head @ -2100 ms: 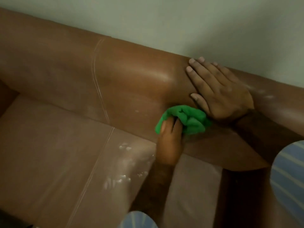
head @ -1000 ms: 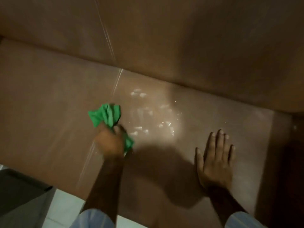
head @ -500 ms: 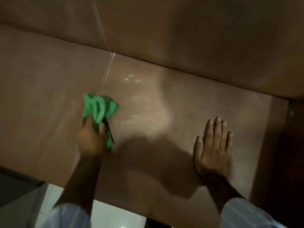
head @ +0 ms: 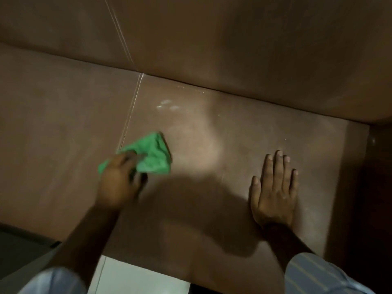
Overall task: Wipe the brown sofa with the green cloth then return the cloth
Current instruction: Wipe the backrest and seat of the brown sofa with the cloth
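Note:
The brown sofa (head: 244, 128) fills the view, seat below and backrest above. A seam runs between two seat cushions. My left hand (head: 119, 181) is shut on the crumpled green cloth (head: 153, 154), pressing it on the right seat cushion just beside the seam. My right hand (head: 275, 187) lies flat on the same cushion further right, fingers apart, holding nothing. A few pale smudges (head: 167, 105) show on the cushion near the backrest.
The sofa's dark armrest (head: 377, 187) rises at the right edge. White floor tiles (head: 137, 276) show below the seat's front edge. A dark grey object (head: 19, 249) sits at the lower left.
The view dropped from the backrest to the seat. My left hand moved the cloth across the seam onto the right cushion; most white marks there are gone. My right hand came down flat on the seat.

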